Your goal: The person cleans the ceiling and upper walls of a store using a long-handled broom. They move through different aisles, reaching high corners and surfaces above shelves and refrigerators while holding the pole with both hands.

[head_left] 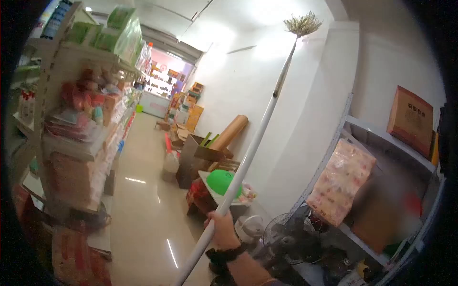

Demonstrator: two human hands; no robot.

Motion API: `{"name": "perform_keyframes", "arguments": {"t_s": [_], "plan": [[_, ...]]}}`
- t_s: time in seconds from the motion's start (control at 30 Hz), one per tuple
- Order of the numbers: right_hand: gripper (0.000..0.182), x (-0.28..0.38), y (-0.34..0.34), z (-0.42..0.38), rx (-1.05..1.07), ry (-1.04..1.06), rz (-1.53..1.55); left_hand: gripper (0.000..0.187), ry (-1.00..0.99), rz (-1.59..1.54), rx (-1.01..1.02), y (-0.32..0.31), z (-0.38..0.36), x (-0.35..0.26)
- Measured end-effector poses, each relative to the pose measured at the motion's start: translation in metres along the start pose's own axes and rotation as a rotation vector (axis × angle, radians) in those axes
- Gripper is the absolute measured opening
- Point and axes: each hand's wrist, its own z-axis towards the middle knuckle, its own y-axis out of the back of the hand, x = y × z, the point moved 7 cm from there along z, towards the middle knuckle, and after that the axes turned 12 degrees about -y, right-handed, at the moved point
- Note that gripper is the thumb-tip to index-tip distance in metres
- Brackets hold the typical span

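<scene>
My right hand (223, 229), with a black band at the wrist, is wrapped round a long white pole (255, 138). The pole slants from the bottom edge of the view up to the right, and its lower end is out of sight. A thinner, darker stick joins its upper part. At the tip a bushy bristle head (303, 24) is raised high in front of the white wall, near the ceiling. My left hand does not show. Behind the pole, close to my right hand, sits a bright green rounded object (223, 182) on a small table (215, 190).
Stocked shelves (86, 148) line the left of a shiny tiled aisle (143, 209). Cardboard boxes and a brown roll (231, 132) lean along the right wall. A fan (291, 238) stands low at right, beside a metal rack (343, 124) holding a wrapped pack (341, 181) and a brown box (411, 119).
</scene>
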Motion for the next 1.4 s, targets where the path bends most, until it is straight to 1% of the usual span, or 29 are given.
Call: {"name": "perform_keyframes", "arguments": {"t_s": [0.03, 0.1, 0.13, 0.17, 0.2, 0.23, 0.27, 0.3, 0.37, 0.43, 0.53, 0.6, 0.63, 0.67, 0.7, 0.73, 0.77, 0.83, 0.87, 0.97, 1.1, 1.27, 1.33, 1.4], "plan": [[0.029, 0.008, 0.004, 0.017, -0.009, -0.022, -0.010, 0.036, -0.057, 0.035, 0.017, 0.002, 0.025, -0.004], [0.026, 0.032, 0.007, 0.045, -0.050, 0.053, -0.056, 0.038, -0.137, 0.089, 0.051, 0.003, 0.066, -0.007], [0.015, 0.045, 0.012, 0.053, -0.168, 0.078, -0.015, 0.032, -0.120, 0.217, 0.070, -0.002, 0.090, -0.007], [0.009, 0.050, 0.020, 0.074, -0.146, 0.080, -0.060, 0.036, 0.104, -0.146, 0.120, 0.015, 0.084, -0.040], [0.012, 0.057, 0.029, 0.094, -0.190, 0.095, -0.251, 0.035, -0.038, -0.038, 0.116, 0.032, 0.093, -0.070], [0.024, 0.059, 0.042, 0.128, -0.145, 0.136, -0.137, 0.034, -0.074, -0.004, 0.121, 0.044, 0.104, -0.095], [0.023, 0.071, 0.039, 0.133, -0.083, 0.108, -0.133, 0.031, -0.110, -0.066, 0.083, 0.049, 0.116, -0.102], [0.022, 0.077, 0.045, 0.149, -0.106, 0.064, -0.086, 0.030, -0.144, -0.041, 0.122, 0.047, 0.137, -0.103], [0.021, 0.105, 0.048, 0.167, -0.124, 0.098, -0.151, 0.029, -0.321, 0.007, 0.020, 0.039, 0.178, -0.106], [0.017, 0.139, 0.040, 0.165, -0.190, 0.182, -0.163, 0.029, -0.356, -0.126, 0.065, 0.044, 0.199, -0.130], [0.010, 0.177, 0.064, 0.205, -0.161, 0.108, -0.090, 0.029, -0.395, -0.202, 0.062, 0.049, 0.235, -0.171], [0.004, 0.203, 0.082, 0.219, -0.220, 0.217, -0.193, 0.028, -0.369, -0.211, 0.091, 0.039, 0.264, -0.185], [0.005, 0.213, 0.090, 0.223, -0.192, 0.224, -0.356, 0.028, -0.387, -0.209, 0.108, 0.030, 0.281, -0.194], [0.013, 0.226, 0.116, 0.242, -0.154, 0.303, -0.364, 0.029, -0.443, -0.178, 0.091, 0.020, 0.295, -0.204], [0.013, 0.230, 0.122, 0.241, -0.184, 0.260, -0.187, 0.029, -0.503, -0.152, 0.069, 0.009, 0.311, -0.207], [0.014, 0.244, 0.136, 0.248, -0.163, 0.301, -0.328, 0.030, -0.533, -0.173, 0.112, -0.005, 0.329, -0.219], [0.010, 0.249, 0.161, 0.267, -0.249, 0.227, -0.373, 0.031, -0.541, -0.194, 0.151, -0.015, 0.340, -0.229], [0.009, 0.263, 0.164, 0.263, -0.276, 0.235, -0.206, 0.030, -0.626, -0.221, 0.133, -0.012, 0.351, -0.259], [0.010, 0.278, 0.170, 0.270, -0.286, 0.248, -0.195, 0.028, -0.627, -0.278, 0.105, -0.020, 0.368, -0.261], [0.012, 0.293, 0.179, 0.291, -0.322, 0.236, -0.193, 0.028, -0.602, -0.248, 0.188, 0.003, 0.377, -0.298], [0.013, 0.317, 0.200, 0.331, -0.395, 0.246, -0.200, 0.030, -0.610, -0.287, 0.188, 0.002, 0.432, -0.306], [0.010, 0.334, 0.189, 0.372, -0.422, 0.262, -0.182, 0.028, -0.660, -0.270, 0.266, 0.036, 0.482, -0.320], [0.011, 0.342, 0.183, 0.397, -0.410, 0.278, -0.172, 0.030, -0.662, -0.287, 0.312, 0.057, 0.503, -0.325], [0.011, 0.351, 0.176, 0.426, -0.400, 0.294, -0.148, 0.030, -0.683, -0.212, 0.349, 0.085, 0.521, -0.336]]}}
